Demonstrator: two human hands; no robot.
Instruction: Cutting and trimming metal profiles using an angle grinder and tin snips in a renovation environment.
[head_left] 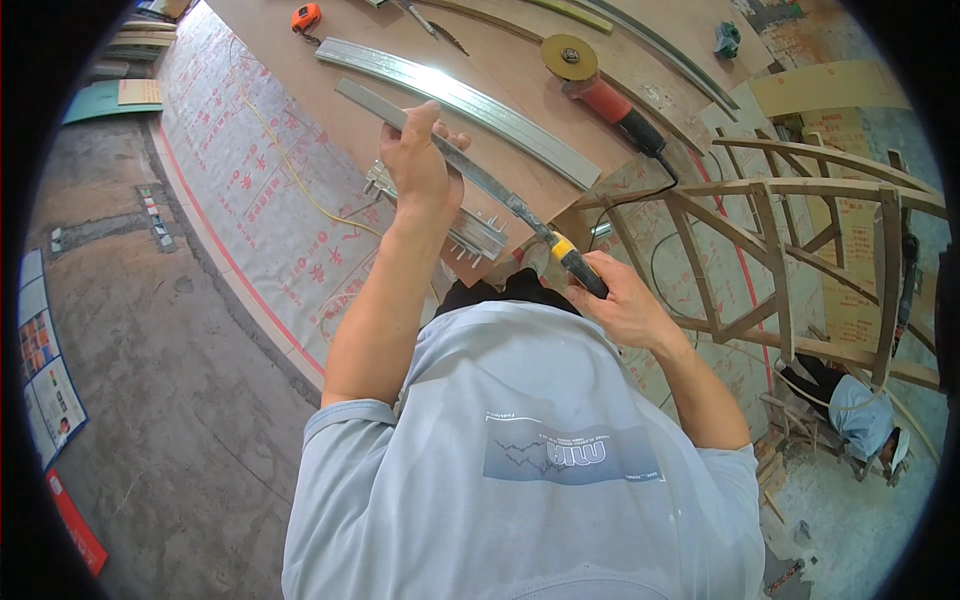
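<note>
My left hand point(418, 165) is closed around a long grey metal strip point(365, 102), held up over the board table and slanting down toward my right hand. My right hand point(625, 300) grips a hand tool with a yellow-and-black handle point(572, 258). The tool's grey metal end meets the strip's lower end; its exact kind cannot be made out. Beneath my left forearm, a short metal channel piece point(482, 236) with several screws or pins standing out lies at the table's near edge, partly hidden by my hand and wrist.
A wide silver metal channel point(450, 100) and a red-and-black angle grinder point(610, 105) lie on the table point(400, 25). An orange tape measure point(305, 17) is at the far left. To the right stands a wooden frame point(770, 240); another person point(860, 415) bends low beyond it.
</note>
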